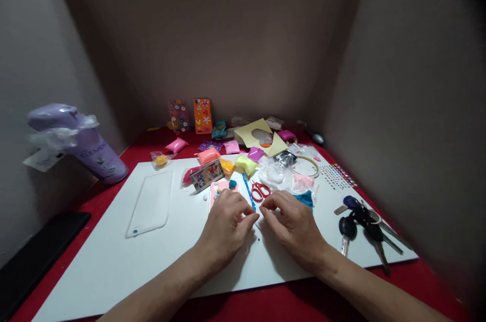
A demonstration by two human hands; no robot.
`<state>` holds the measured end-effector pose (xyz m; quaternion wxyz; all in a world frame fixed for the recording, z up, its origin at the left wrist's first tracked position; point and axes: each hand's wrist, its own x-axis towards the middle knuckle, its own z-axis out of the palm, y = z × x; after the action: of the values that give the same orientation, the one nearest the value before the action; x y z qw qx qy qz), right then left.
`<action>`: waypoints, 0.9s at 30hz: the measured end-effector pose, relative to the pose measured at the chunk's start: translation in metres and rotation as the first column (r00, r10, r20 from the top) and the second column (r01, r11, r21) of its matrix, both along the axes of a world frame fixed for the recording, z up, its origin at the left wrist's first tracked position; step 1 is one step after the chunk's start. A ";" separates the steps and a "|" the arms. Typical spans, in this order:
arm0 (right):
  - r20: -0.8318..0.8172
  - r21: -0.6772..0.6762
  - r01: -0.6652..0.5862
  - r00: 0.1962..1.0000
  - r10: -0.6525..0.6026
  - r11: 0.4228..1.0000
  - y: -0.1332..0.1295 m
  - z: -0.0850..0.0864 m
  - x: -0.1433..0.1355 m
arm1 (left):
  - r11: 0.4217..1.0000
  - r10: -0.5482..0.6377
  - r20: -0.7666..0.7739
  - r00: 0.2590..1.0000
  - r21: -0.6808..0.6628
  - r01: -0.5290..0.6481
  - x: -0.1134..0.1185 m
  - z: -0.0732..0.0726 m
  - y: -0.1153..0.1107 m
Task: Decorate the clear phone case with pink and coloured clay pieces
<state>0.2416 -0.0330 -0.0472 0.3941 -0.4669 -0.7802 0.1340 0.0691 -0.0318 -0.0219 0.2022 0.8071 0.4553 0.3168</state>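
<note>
Both hands hover over a white board (98, 261), fingertips nearly meeting. My left hand (230, 223) is closed in a pinch beside a pink phone case (213, 199) with teal bits on it, which it partly covers. My right hand (292, 226) is pinched too, just below red-handled scissors (260, 192). Whatever the fingertips hold, if anything, is too small to make out. A blue tool (248, 190) lies just beyond the fingertips. Under the hands, a tiny dark speck (258, 239) rests on the board. Teal clay (305, 199) shows behind my right hand.
Left on the board lies a clear phone case (150, 205). Several colourful clay packets (208, 155) sit at the back near cut yellow paper (252, 132). Keys (347, 228) and gem stickers (334, 176) are at right. A purple wrapped bottle (94, 152) stands at left, above a black object (45, 256).
</note>
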 end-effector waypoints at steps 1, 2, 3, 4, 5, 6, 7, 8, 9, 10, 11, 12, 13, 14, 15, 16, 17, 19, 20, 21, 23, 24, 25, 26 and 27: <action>0.027 -0.010 0.012 1.000 -0.011 1.000 0.000 0.000 0.000 | 1.000 -0.012 -0.023 1.000 0.019 0.012 0.000 -0.002 0.000; 0.059 -0.022 0.022 0.998 -0.021 1.000 0.001 0.000 0.001 | 0.999 -0.024 -0.041 0.999 0.036 0.025 0.000 -0.003 0.001; 0.098 -0.034 0.031 0.995 -0.028 0.999 0.001 0.000 0.001 | 0.998 -0.034 -0.056 0.998 0.051 0.037 -0.001 -0.004 0.001; 0.143 -0.044 0.040 0.989 -0.034 0.998 0.002 0.000 0.002 | 0.997 -0.041 -0.068 0.997 0.061 0.045 -0.001 -0.006 0.001; 0.191 -0.051 0.050 0.981 -0.040 0.997 0.002 0.000 0.003 | 0.996 -0.044 -0.074 0.996 0.069 0.050 -0.001 -0.007 0.002; 0.237 -0.054 0.060 0.970 -0.046 0.997 0.002 0.000 0.003 | 0.996 -0.046 -0.077 0.996 0.074 0.052 -0.001 -0.008 0.002; 0.276 -0.055 0.069 0.960 -0.051 0.996 0.003 0.000 0.003 | 0.995 -0.047 -0.076 0.996 0.079 0.053 -0.001 -0.010 0.002; 0.306 -0.055 0.074 0.951 -0.054 0.996 0.003 0.001 0.004 | 0.995 -0.049 -0.074 0.996 0.083 0.055 -0.001 -0.011 0.003; 0.323 -0.055 0.079 0.945 -0.057 0.995 0.003 0.001 0.004 | 0.994 -0.052 -0.070 0.996 0.088 0.058 -0.001 -0.012 0.004; 0.332 -0.056 0.082 0.941 -0.059 0.995 0.003 0.001 0.004 | 0.994 -0.055 -0.064 0.996 0.094 0.061 0.000 -0.013 0.004; 0.335 -0.059 0.081 0.940 -0.057 0.995 0.003 0.002 0.004 | 0.993 -0.055 -0.059 0.997 0.102 0.061 0.000 -0.014 0.005; 0.336 -0.061 0.078 0.941 -0.054 0.995 0.003 0.002 0.004 | 0.992 -0.053 -0.055 0.997 0.110 0.059 0.000 -0.015 0.005; 0.334 -0.062 0.077 0.941 -0.052 0.995 0.002 0.003 0.004 | 0.991 -0.052 -0.052 0.997 0.120 0.058 0.001 -0.016 0.006; 0.331 -0.063 0.076 0.942 -0.051 0.995 0.002 0.003 0.004 | 0.990 -0.050 -0.050 0.997 0.130 0.056 0.001 -0.017 0.006; 0.328 -0.064 0.074 0.943 -0.049 0.995 0.002 0.004 0.004 | 0.989 -0.050 -0.050 0.997 0.138 0.056 0.002 -0.017 0.006; 0.326 -0.067 0.073 0.944 -0.048 0.995 0.001 0.004 0.004 | 0.988 -0.047 -0.051 0.998 0.144 0.054 0.002 -0.018 0.006; 0.324 -0.067 0.073 0.945 -0.048 0.995 0.001 0.004 0.004 | 0.988 -0.045 -0.053 0.998 0.147 0.053 0.002 -0.018 0.006; 0.327 -0.061 0.069 0.944 -0.046 0.996 0.001 0.004 0.005 | 0.988 -0.040 -0.055 0.998 0.146 0.048 0.003 -0.019 0.007; 0.331 -0.053 0.066 0.943 -0.044 0.996 0.002 0.004 0.005 | 0.988 -0.038 -0.055 0.998 0.146 0.045 0.003 -0.019 0.007; 0.335 -0.043 0.063 0.941 -0.045 0.997 0.002 0.004 0.005 | 0.988 -0.036 -0.055 0.998 0.146 0.044 0.003 -0.019 0.007; 0.341 -0.022 0.061 0.939 -0.050 0.998 0.003 0.003 0.005 | 0.987 -0.036 -0.058 0.998 0.152 0.044 0.004 -0.020 0.008; 0.341 -0.014 0.062 0.939 -0.053 0.998 0.003 0.002 0.005 | 0.987 -0.035 -0.062 0.997 0.155 0.045 0.004 -0.020 0.008; 0.340 -0.009 0.063 0.939 -0.056 0.998 0.003 0.002 0.005 | 0.987 -0.036 -0.068 0.997 0.156 0.046 0.004 -0.021 0.009; 0.338 -0.007 0.064 0.939 -0.058 0.998 0.003 0.002 0.005 | 0.987 -0.037 -0.074 0.997 0.156 0.048 0.004 -0.021 0.009; 0.336 -0.007 0.063 0.940 -0.057 0.998 0.003 0.002 0.005 | 0.987 -0.038 -0.081 0.996 0.155 0.050 0.004 -0.021 0.009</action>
<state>0.2461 -0.0302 -0.0449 0.2549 -0.5102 -0.8201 0.0473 0.0731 -0.0227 -0.0429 0.1271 0.8420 0.4187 0.3155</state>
